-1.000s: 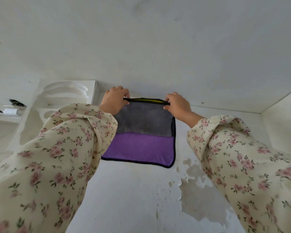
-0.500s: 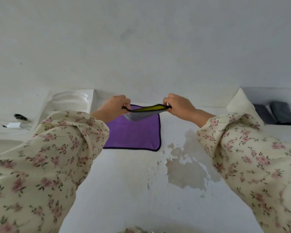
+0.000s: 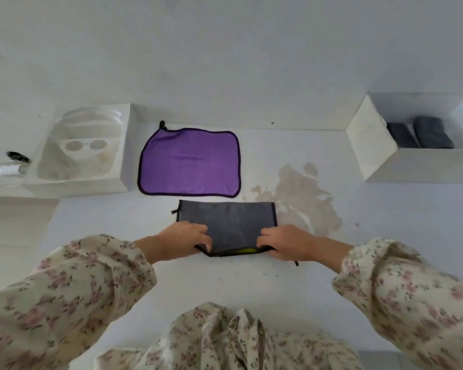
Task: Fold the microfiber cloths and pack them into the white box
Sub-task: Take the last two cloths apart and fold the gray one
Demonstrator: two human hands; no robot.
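Observation:
A grey cloth [image 3: 226, 222] with a yellow inner side and black trim lies folded on the white table, just in front of me. My left hand [image 3: 183, 241] pinches its near left corner and my right hand [image 3: 284, 245] pinches its near right corner. A purple cloth [image 3: 189, 161] lies flat and unfolded beyond it. The white box [image 3: 372, 145] stands at the far right, with two dark grey folded cloths [image 3: 418, 136] inside.
A white moulded foam insert [image 3: 82, 148] sits at the far left beside the purple cloth. A patch of peeled paint [image 3: 302, 193] marks the table right of the grey cloth. A small white object with a cable [image 3: 10, 169] lies at the left edge.
Both hands lifted the grey and yellow cloth off the purple one and brought it toward me. It now lies folded on the table in front of the purple cloth.

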